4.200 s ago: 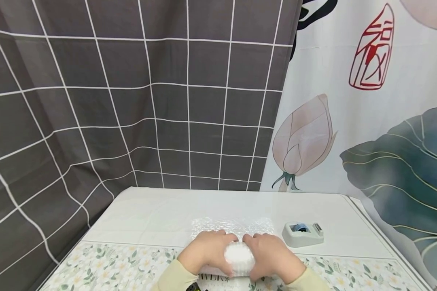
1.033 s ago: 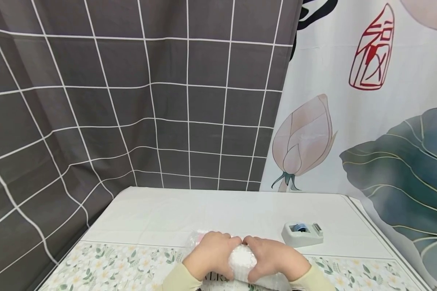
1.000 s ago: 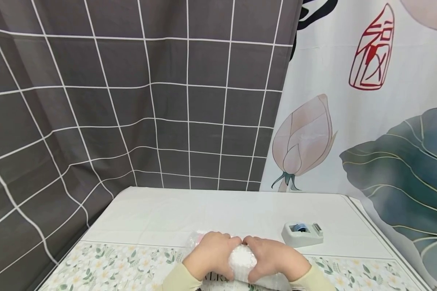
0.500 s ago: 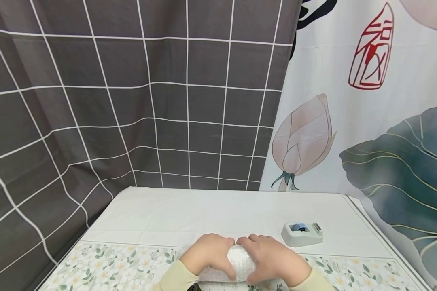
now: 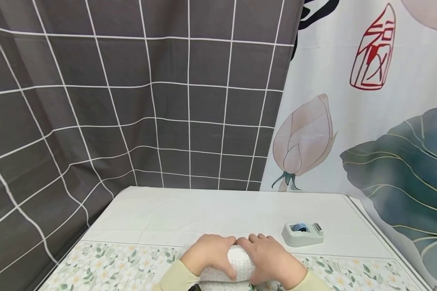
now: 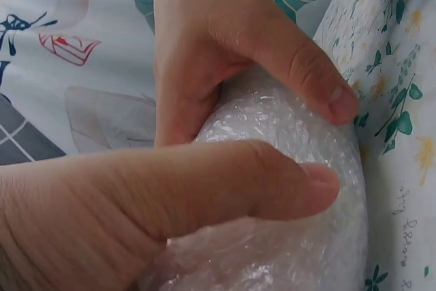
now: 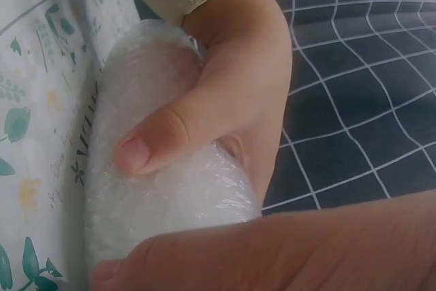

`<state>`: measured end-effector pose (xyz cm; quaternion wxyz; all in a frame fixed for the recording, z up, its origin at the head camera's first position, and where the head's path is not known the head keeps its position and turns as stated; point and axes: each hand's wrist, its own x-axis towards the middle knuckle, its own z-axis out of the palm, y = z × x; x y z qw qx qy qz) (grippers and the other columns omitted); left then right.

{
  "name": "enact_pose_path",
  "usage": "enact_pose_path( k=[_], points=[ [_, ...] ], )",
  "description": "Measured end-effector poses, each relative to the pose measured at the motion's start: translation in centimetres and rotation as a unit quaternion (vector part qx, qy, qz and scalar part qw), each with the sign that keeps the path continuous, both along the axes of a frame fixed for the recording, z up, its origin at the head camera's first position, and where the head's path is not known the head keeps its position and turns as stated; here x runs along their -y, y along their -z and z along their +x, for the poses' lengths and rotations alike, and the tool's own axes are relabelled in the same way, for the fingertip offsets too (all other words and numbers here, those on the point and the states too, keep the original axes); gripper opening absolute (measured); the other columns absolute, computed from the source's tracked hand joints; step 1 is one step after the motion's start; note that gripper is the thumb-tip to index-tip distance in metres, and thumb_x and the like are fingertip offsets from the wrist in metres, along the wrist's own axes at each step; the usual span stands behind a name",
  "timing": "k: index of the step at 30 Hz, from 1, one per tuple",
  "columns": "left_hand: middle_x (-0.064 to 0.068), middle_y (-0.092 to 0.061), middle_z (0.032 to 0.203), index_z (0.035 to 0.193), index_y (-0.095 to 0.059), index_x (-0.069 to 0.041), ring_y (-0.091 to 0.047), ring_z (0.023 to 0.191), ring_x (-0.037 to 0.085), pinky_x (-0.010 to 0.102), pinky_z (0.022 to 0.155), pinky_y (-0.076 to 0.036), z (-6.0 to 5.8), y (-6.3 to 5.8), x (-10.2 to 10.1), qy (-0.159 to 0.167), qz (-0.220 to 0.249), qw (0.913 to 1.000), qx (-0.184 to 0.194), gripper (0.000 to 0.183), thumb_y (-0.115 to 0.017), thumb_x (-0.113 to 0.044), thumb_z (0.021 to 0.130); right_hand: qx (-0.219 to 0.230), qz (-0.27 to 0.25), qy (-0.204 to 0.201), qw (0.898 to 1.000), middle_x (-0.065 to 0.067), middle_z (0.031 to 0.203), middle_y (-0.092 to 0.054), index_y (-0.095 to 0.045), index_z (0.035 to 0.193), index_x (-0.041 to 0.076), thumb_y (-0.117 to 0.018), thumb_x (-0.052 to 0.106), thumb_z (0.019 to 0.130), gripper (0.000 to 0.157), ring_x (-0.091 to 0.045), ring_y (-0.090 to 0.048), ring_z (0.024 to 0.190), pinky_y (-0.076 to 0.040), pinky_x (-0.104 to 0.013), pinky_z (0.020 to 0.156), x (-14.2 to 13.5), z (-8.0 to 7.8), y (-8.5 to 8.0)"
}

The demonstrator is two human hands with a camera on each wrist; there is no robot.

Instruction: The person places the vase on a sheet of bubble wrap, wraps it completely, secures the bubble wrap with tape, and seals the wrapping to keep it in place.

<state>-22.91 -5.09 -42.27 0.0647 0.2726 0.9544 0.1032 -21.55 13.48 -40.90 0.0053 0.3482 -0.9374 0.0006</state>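
Note:
A roll-shaped bundle of clear bubble wrap (image 5: 240,264) lies crosswise near the front of the table, its layers wound smoothly round. What is inside is hidden by the wrap. My left hand (image 5: 210,254) grips it from the left, thumb across the near side and fingers over the top. From the other side my right hand (image 5: 269,258) holds it the same way, index fingertips almost meeting. Up close in the left wrist view, both thumbs press on the shiny wrap (image 6: 300,253). The right wrist view shows the bundle's rounded end (image 7: 146,46) beyond my left hand.
A pale tape dispenser (image 5: 302,240) with a blue roll stands to the right, just beyond my right hand. Flower-printed cloth (image 5: 105,266) covers the table's front, white surface (image 5: 167,210) its back. A dark checked curtain (image 5: 167,101) and a lotus-printed one (image 5: 313,72) hang behind.
The flat bubble wrap beyond my hands earlier is now wound onto the bundle. A second ago the bundle was slanted, one end showing at upper left; it has turned crosswise between my hands.

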Motion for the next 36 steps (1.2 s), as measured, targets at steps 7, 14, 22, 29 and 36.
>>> enact_pose_path(
  k=[7,14,22,29,36],
  points=[
    [-0.011,-0.055,0.085,0.114,-0.055,-0.027,-0.052,0.074,0.008,0.029,0.062,-0.044,0.6,-0.9,0.0,0.013,-0.02,0.999,-0.037,0.078,-0.08,-0.057,0.046,-0.003,-0.013,0.002,1.0,0.001,0.088,-0.057,-0.052,0.118,0.02,-0.079,0.042,0.046,0.08,-0.02,-0.054,0.072,-0.047,-0.039,0.061,0.1,-0.2,0.2],
    [-0.013,-0.052,0.094,0.121,-0.052,-0.03,-0.049,0.088,0.008,0.038,0.084,-0.041,1.0,-1.0,-0.2,0.04,-0.041,0.9935,-0.098,0.086,-0.083,-0.056,0.045,0.058,-0.054,0.03,0.996,0.004,0.075,-0.058,-0.055,0.114,0.012,-0.075,0.045,0.047,0.078,-0.013,-0.051,0.06,-0.042,-0.032,0.05,-0.3,-0.5,0.5],
    [-0.013,-0.05,0.092,0.12,-0.053,-0.032,-0.049,0.092,0.013,0.056,0.095,-0.031,0.9,-0.6,-0.4,0.047,-0.048,0.988,-0.139,0.089,-0.084,-0.055,0.04,0.149,-0.1,0.05,0.982,0.01,0.074,-0.058,-0.057,0.111,0.01,-0.07,0.047,0.049,0.073,-0.008,-0.049,0.059,-0.042,-0.029,0.052,-0.7,-1.2,0.8],
    [-0.013,-0.053,0.091,0.112,-0.057,-0.033,-0.05,0.088,0.01,0.05,0.095,-0.034,1.0,-0.7,-0.6,0.049,-0.051,0.9887,-0.132,0.081,-0.085,-0.053,0.039,0.177,-0.122,0.05,0.975,0.014,0.07,-0.054,-0.056,0.092,0.022,-0.069,0.044,0.05,0.049,-0.008,-0.048,0.058,-0.04,-0.028,0.052,-1.0,-1.2,0.8],
    [-0.012,-0.054,0.083,0.101,-0.06,-0.031,-0.047,0.072,0.008,0.029,0.068,-0.043,0.4,-0.1,-0.7,0.057,-0.047,0.9873,-0.141,0.069,-0.083,-0.052,0.04,0.184,-0.119,0.034,0.975,0.011,0.076,-0.056,-0.057,0.105,0.013,-0.072,0.046,0.051,0.066,-0.006,-0.05,0.062,-0.044,-0.028,0.053,-0.9,-0.9,0.4]
  ],
)
